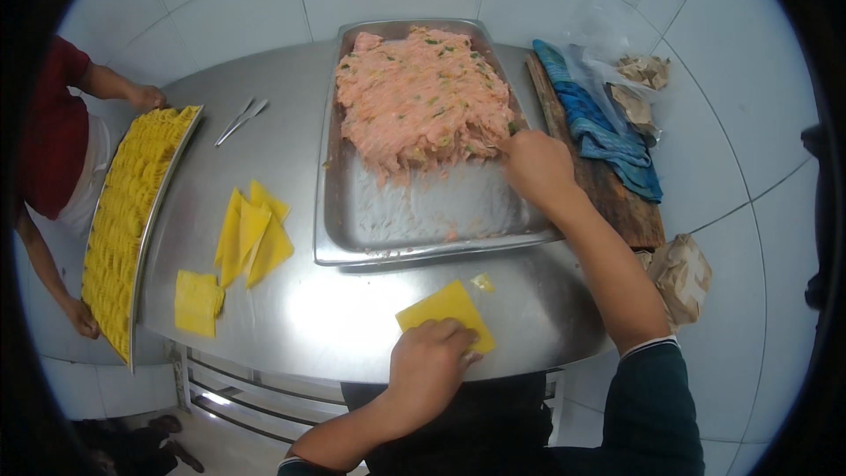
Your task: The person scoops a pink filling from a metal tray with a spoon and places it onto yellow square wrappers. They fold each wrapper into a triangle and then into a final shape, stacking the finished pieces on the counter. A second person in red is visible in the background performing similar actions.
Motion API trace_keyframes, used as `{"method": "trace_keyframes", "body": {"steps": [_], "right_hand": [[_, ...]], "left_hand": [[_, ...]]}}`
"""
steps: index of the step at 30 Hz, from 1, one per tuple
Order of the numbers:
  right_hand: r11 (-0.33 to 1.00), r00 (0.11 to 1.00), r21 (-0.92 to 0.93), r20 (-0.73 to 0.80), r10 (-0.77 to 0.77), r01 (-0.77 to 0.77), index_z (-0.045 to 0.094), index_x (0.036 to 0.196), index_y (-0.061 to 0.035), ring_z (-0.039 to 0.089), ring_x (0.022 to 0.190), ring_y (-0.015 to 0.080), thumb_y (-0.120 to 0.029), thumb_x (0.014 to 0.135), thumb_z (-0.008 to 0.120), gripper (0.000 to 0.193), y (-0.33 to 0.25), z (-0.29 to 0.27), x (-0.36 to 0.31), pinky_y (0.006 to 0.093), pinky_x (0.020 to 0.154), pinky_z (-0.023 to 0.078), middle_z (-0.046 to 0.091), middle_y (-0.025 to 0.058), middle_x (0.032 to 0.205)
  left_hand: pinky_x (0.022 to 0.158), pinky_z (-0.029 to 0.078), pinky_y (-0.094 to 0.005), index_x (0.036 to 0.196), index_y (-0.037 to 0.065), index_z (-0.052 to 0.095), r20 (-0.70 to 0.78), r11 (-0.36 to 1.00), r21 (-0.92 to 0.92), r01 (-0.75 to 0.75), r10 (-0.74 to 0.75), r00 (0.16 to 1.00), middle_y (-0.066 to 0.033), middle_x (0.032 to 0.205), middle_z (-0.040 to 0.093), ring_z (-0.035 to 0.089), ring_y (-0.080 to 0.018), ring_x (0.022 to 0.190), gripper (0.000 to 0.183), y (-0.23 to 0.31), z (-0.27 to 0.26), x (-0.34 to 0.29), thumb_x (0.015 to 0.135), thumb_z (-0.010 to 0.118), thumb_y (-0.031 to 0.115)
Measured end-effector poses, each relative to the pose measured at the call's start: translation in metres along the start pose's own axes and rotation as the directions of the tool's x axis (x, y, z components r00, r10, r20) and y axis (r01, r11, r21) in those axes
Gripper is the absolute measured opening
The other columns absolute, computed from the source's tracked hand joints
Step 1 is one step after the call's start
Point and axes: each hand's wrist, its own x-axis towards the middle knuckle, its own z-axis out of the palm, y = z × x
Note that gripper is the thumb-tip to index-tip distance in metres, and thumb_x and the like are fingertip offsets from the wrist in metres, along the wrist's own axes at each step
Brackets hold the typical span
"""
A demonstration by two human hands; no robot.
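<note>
My left hand (430,365) is closed at the near edge of a yellow square dough wrapper (448,303), its curled fingers on the sheet near the table's front edge. My right hand (539,167) is closed at the right side of a large steel tray (423,256). Its fingertips meet the edge of a mass of pink minced meat (423,88) flecked with green. Whatever those fingers grip is too hidden to name. Meat fills the tray's far part; smeared bare metal shows in the near part.
Loose yellow wrappers (253,234) and a small wrapper stack (198,301) lie at left, below tongs (240,122). Another person holds a tray of yellow dumplings (141,211). At right are a wooden board (617,203), blue cloth (595,123) and paper bag (680,278).
</note>
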Motion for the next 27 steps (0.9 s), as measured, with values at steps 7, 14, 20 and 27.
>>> {"method": "trace_keyframes", "body": {"steps": [7,14,20,27], "right_hand": [[0.992,0.989,0.127,0.141,-0.043,0.026,0.077,0.095,-0.0069,0.07,0.089,0.0395,-0.009,0.08,0.061,0.022,0.002,-0.027,-0.022,0.0503,0.08,0.055,0.072,0.0217,0.093],[0.996,0.983,0.035,-0.172,-0.07,0.078,0.078,0.101,-0.0092,0.068,0.088,0.0394,-0.009,0.085,0.062,0.023,0.008,0.0,-0.006,0.0497,0.079,0.055,0.071,0.0187,0.091],[0.995,0.999,-0.097,0.046,-0.006,0.011,0.079,0.097,-0.0093,0.069,0.089,0.038,-0.008,0.082,0.062,0.023,0.004,-0.005,0.003,0.0493,0.081,0.055,0.071,0.0191,0.089],[0.935,0.989,0.352,0.125,-0.075,0.026,0.077,0.098,0.0008,0.071,0.088,0.0403,-0.013,0.081,0.067,0.024,0.009,-0.039,-0.029,0.0447,0.081,0.055,0.073,0.024,0.092]], "left_hand": [[0.071,0.056,-0.0381,0.092,0.006,0.075,-0.052,0.998,0.059,-0.028,0.031,0.998,-0.0092,0.088,0.071,0.069,-0.0278,0.077,0.013,-0.002,0.006,0.002,0.082,0.078,0.015],[0.069,0.056,-0.037,0.092,0.009,0.076,-0.074,1.0,0.005,-0.025,0.026,0.997,-0.0077,0.087,0.07,0.069,-0.0265,0.076,0.011,-0.01,0.0,0.0,0.084,0.078,0.016],[0.065,0.053,-0.0375,0.089,0.008,0.074,-0.113,0.993,0.06,-0.103,0.109,0.988,-0.0069,0.082,0.067,0.066,-0.0251,0.074,0.01,-0.009,0.005,0.004,0.084,0.077,0.016],[0.065,0.053,-0.0384,0.086,0.006,0.073,-0.034,0.99,0.114,-0.085,0.089,0.995,-0.0085,0.08,0.066,0.067,-0.0255,0.074,0.01,-0.012,0.012,0.009,0.085,0.073,0.016]]}}
